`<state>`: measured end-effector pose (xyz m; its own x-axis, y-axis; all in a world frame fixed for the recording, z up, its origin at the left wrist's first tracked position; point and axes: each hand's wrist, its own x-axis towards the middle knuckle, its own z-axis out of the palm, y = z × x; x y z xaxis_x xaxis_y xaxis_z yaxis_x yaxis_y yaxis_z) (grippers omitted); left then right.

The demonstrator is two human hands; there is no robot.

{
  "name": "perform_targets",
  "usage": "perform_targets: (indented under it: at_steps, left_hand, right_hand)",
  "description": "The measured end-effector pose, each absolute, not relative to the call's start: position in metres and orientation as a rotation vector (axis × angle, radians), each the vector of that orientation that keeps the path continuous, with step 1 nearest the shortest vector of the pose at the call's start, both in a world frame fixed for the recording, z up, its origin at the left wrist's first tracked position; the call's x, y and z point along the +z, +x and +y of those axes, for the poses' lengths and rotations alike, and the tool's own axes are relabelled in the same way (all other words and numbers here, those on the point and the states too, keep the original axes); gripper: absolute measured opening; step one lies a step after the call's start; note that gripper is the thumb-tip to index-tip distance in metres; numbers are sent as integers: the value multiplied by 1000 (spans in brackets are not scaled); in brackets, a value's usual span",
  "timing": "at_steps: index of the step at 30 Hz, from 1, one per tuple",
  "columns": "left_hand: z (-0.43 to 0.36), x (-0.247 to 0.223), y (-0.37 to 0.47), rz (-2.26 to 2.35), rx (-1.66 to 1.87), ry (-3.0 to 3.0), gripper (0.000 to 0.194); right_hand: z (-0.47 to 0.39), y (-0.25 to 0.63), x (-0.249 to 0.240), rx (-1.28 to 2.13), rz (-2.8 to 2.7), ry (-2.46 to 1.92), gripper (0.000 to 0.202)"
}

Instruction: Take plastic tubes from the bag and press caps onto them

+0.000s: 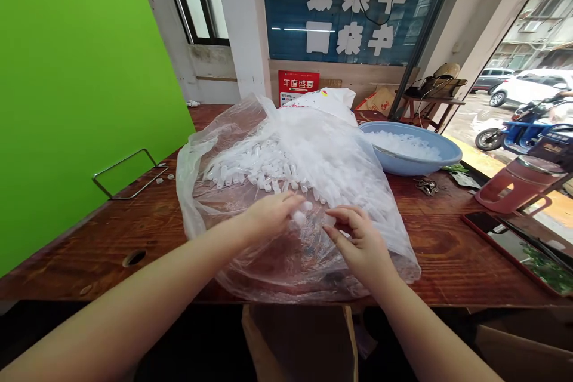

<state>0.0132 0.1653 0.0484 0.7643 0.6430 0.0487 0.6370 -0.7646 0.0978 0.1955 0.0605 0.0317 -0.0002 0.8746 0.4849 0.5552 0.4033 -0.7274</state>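
A large clear plastic bag [201, 149] lies open on the wooden table, full of small white translucent plastic tubes [255, 164]. Over the bag's front part, my left hand [277, 213] is closed around a few of the white pieces, which show past its fingertips. My right hand [358, 239] faces it from the right, thumb and forefinger pinching one small white translucent piece [330, 220]. Their exact shape is hard to make out. A narrow gap separates the two hands, with the loose tubes just behind them.
A blue basin [403, 161] of similar white pieces stands at the right. Near it are keys [426, 186], a pink cup [514, 185] and a phone [523, 250]. A green panel [89, 71] with a metal handle [129, 174] borders the left. Below the table edge hangs an open brown bag [255, 340].
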Motion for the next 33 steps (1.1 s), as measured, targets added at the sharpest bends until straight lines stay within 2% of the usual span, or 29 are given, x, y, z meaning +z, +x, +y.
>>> perform_targets:
  at_steps: [4,8,12,16,19,23,25,28,30,33]
  left_hand:
    - [96,50,-4,895,314,2495,46]
    - [52,45,-14,861,325,2162,26]
    - [32,37,-22,829,248,1965,14]
    - [24,23,-30,650,129,1702,32]
    - [22,14,-29,658,91,1595,42]
    - [19,11,-22,845,95,1746,24]
    - [19,12,-20,934,102,1819,19]
    - [18,11,-19,972,130,1887,19]
    - [17,9,-19,947,140,1939,19]
    - [14,4,-18,928,121,2034,16]
  right_hand:
    - [37,190,20,517,-1680,-1099,16]
    - [8,186,20,616,-1949,-934,20]
    - [-12,190,34,439,-2334,-816,30]
    - [-21,190,38,258,-2579,-617,27]
    - [-24,185,24,418,-2576,-798,31]
    - [-25,178,2,778,-2359,-1323,55]
    - [-26,177,-1,844,-2264,-1418,47]
    - [-28,178,2,842,-2272,-1239,28]
    - [-29,177,2,921,-2276,-1201,22]
    - [-29,171,-3,1087,-2135,-1438,21]
